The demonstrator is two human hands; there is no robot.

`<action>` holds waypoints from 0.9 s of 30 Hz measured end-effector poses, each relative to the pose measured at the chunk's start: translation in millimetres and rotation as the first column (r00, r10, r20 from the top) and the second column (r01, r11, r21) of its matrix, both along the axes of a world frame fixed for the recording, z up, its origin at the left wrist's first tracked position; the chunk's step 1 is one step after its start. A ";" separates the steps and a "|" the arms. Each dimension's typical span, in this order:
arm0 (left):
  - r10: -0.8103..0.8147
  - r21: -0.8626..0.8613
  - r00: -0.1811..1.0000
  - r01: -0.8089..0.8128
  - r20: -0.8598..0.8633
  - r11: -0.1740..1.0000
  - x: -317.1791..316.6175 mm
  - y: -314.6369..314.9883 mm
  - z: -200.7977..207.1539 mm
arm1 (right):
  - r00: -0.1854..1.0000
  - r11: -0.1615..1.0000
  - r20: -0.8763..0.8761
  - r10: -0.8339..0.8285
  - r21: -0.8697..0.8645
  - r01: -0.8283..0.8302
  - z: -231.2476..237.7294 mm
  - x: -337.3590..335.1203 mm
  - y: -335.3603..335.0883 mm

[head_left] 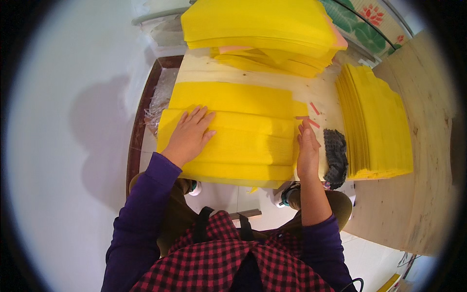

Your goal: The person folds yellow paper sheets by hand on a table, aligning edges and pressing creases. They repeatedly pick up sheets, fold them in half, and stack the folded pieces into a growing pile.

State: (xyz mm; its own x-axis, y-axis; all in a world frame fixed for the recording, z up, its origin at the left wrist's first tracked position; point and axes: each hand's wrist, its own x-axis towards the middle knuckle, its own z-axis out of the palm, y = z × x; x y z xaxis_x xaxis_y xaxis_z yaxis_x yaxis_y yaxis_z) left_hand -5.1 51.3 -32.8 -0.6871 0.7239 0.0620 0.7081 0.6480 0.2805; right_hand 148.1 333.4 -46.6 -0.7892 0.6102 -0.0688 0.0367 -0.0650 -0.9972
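Note:
Folded yellow fabric (pixel 243 146) lies across the wooden board in front of me, its near edge hanging over the board's front. My left hand (pixel 190 135) rests flat on the left part of this fabric, fingers spread. At the fabric's right edge, my right hand (pixel 307 148) stands on its side with fingers stretched out and together, holding nothing. Just beyond its fingertips are a few short red strips (pixel 314 108). A crumpled dark grey cloth (pixel 335 158) lies to the right of that hand.
A thick stack of yellow fabric (pixel 262 24) sits at the far end of the wooden board (pixel 194 70). Another yellow stack (pixel 377 121) stands at right on a wooden panel (pixel 389 209). Clear crinkled plastic (pixel 158 104) is beside the board's left edge, near a white wall (pixel 63 146).

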 end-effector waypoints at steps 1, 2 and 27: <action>0.002 -0.010 1.000 -0.002 -0.002 1.000 0.9 -0.6 0.0 | 1.000 1.000 -0.001 -0.008 0.009 0.008 -1.4 -0.1 -3.4; 0.003 -0.010 1.000 -0.003 -0.004 1.000 1.8 -1.0 -0.1 | 1.000 0.999 0.003 -0.015 0.038 0.015 -3.0 -1.0 -6.3; 0.022 0.072 1.000 -0.021 -0.011 0.997 2.5 -3.3 -9.7 | 0.934 0.893 0.349 -0.083 0.442 -0.085 -13.0 -36.9 34.3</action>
State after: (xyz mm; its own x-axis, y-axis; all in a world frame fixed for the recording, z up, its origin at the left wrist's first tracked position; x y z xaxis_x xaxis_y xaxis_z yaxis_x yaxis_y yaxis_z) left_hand -2.6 48.0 -42.5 -0.7014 0.7023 0.1218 0.6977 0.6416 0.3187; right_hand 111.2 367.7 -59.7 -0.7648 0.6412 -0.0625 0.3870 0.3796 -0.8403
